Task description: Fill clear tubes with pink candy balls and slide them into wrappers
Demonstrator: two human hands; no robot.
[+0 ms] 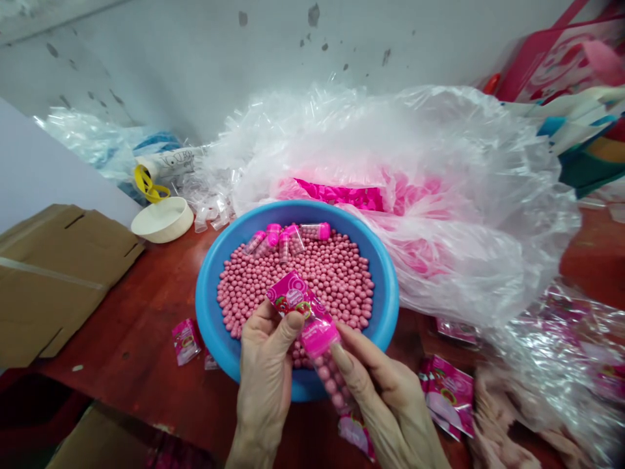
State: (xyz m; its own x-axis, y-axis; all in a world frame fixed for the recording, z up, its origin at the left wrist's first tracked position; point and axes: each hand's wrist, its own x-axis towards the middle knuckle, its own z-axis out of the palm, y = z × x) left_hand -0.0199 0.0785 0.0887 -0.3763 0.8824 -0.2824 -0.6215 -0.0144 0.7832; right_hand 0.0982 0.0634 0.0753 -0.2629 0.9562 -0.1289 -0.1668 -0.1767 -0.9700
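My left hand (266,368) pinches a printed pink packet (291,293) between thumb and fingers, above the basin. My right hand (390,391) grips a clear tube (333,384) filled with pink balls, just below its pink upper end. The tube's upper end meets the packet's lower end; I cannot tell how far one sits inside the other. Beneath both hands stands a blue basin (208,286) holding many loose pink balls (336,273). Several pink-capped tubes (317,230) lie on the balls at the far side.
A large clear plastic bag (488,195) with pink pieces spreads behind the basin. On the left are flattened cardboard (63,273), a white round lid (163,221) and yellow tape (149,185). More pink packets (446,394) lie at right, one packet (185,342) at left, on the red table (131,312).
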